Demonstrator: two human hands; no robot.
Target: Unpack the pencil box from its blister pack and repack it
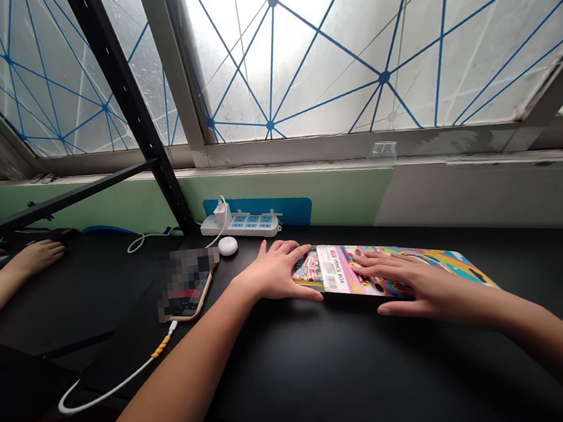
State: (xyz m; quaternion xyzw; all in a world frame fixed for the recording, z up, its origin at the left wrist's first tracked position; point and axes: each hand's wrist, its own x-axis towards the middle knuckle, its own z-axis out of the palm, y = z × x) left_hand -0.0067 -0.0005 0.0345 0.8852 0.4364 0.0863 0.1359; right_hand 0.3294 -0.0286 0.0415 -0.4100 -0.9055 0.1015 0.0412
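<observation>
A flat, brightly coloured pencil box (448, 266) lies on the black table (328, 367), its white label end to the left. My left hand (275, 269) rests at the box's left end, fingers spread and curled over its edge. Flat on top of the box's middle lies my right hand (414, 284), its fingers pointing left. Neither hand lifts the box.
A phone (189, 288) on a white cable (113, 386) lies left of my left hand. A white power strip (243, 225) and a small round white puck (227, 245) sit by the wall. Another person's hands (35, 256) rest at far left. A black shelf post (130, 106) rises behind.
</observation>
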